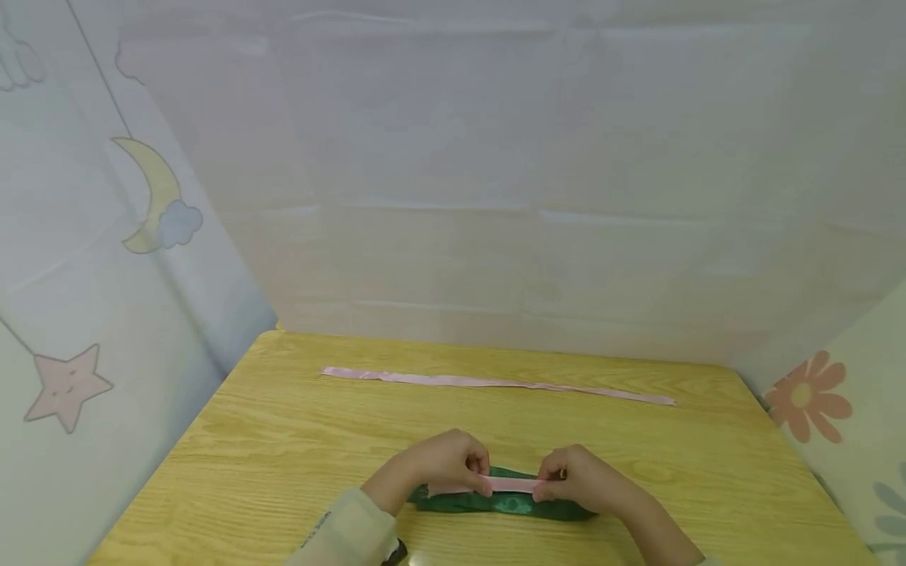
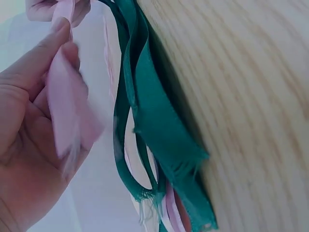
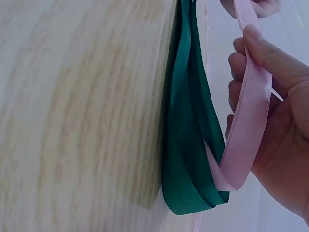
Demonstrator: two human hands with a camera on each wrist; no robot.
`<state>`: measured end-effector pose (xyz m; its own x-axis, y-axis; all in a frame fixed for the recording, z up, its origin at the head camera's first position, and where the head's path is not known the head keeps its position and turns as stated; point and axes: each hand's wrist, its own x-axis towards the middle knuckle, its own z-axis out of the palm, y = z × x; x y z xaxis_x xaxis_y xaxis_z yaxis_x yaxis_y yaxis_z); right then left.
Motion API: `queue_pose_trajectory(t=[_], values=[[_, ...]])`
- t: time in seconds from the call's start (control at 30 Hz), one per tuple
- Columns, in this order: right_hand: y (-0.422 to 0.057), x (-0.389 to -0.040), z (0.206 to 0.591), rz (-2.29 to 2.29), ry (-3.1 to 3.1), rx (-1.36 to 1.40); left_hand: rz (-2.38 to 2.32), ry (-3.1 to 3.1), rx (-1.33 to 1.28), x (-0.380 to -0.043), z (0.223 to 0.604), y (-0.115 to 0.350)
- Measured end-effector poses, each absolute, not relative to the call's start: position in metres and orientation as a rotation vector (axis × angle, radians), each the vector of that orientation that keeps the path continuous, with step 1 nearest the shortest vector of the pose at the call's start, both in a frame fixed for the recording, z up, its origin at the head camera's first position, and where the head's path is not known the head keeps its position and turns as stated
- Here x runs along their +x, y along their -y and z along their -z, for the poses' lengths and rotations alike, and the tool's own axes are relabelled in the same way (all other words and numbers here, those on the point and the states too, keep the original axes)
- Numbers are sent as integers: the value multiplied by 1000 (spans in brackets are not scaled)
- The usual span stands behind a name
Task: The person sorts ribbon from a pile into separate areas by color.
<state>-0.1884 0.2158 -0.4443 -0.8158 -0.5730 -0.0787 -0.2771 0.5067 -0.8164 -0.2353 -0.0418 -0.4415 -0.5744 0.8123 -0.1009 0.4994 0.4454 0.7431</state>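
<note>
Between both hands a pink ribbon (image 1: 511, 485) runs taut, close over a folded green ribbon (image 1: 513, 503) on the table. My left hand (image 1: 453, 464) pinches the pink ribbon between thumb and fingers; its frayed end (image 2: 72, 108) hangs past the palm in the left wrist view. My right hand (image 1: 576, 478) pinches the same ribbon farther right. In the right wrist view, the pink ribbon (image 3: 248, 121) loops down from the fingers and tucks into the bend of the green ribbon (image 3: 186, 159). The green ends (image 2: 188, 164) are frayed on the left.
A second pink ribbon (image 1: 453, 380) lies stretched across the wooden table (image 1: 283, 440), toward its back edge. Pale printed sheets (image 1: 439, 157) stand behind and at both sides of the table. A dark object (image 1: 396, 553) shows by the left cuff.
</note>
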Motion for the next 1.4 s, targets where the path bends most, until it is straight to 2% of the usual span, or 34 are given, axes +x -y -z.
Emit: queue_pose_trajectory(t=[0.37,0.7,1.13,1.4], values=[[-216,-186,448,1324,-2344,-687,-927,-2215,1139,-235,444,44],[-216,-188,451,1259,-2360,-714,-971,-2248,1043,-236,446,49],[-211,-189,452,1300,-2347,-689,-900,-2317,1100,-235,445,48],[-206,-189,454,1279,-2338,-726,-1028,-2421,1120,-236,445,43]])
